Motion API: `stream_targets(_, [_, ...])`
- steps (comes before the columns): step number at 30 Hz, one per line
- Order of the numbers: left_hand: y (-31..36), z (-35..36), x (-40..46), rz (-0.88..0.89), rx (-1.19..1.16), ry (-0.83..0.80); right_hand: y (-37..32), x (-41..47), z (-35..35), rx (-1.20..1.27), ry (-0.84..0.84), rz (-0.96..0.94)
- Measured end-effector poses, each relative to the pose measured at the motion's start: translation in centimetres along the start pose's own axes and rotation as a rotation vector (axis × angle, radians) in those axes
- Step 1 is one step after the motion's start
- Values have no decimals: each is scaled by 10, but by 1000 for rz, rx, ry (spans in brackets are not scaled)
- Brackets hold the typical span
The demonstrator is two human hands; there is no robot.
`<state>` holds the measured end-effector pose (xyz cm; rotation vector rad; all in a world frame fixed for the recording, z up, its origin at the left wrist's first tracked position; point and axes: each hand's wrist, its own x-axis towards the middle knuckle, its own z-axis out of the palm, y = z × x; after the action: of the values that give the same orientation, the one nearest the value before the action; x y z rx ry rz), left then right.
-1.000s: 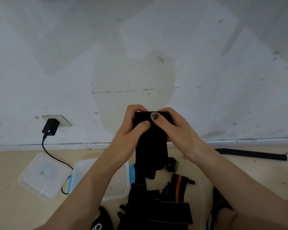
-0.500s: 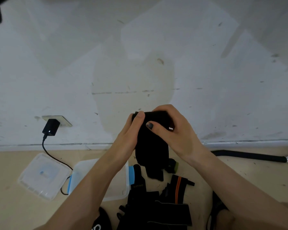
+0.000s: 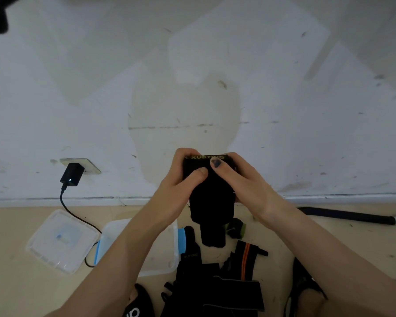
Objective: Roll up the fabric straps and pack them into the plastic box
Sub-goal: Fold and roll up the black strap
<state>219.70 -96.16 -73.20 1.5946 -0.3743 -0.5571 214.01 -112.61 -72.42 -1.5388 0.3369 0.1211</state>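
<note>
Dim, soft light; wide-angle edge distortion.

Down on the beige floor (image 3: pixel 329 252), the clear plastic box (image 3: pixel 167 259) sits with its lid (image 3: pixel 62 241) just to the left, a black cable (image 3: pixel 78 216) running between them from the wall. A heap of black fabric straps (image 3: pixel 217 287) lies right beside the box, one with an orange stripe (image 3: pixel 245 255). Off to the right, a black rod (image 3: pixel 345 216) lies along the wall.
</note>
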Motion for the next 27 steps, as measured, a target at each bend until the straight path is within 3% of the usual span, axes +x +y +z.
stream_targets(11, [0, 3, 1, -99, -92, 27, 2, -1, -3, 14, -35, -184])
stream_targets(20, [4, 1, 0, -57, -170, 52, 1, 5, -3, 98, -127, 26])
stream_targets(27, [0, 4, 3, -51, -183, 29, 7, 6, 0, 105, -12, -59])
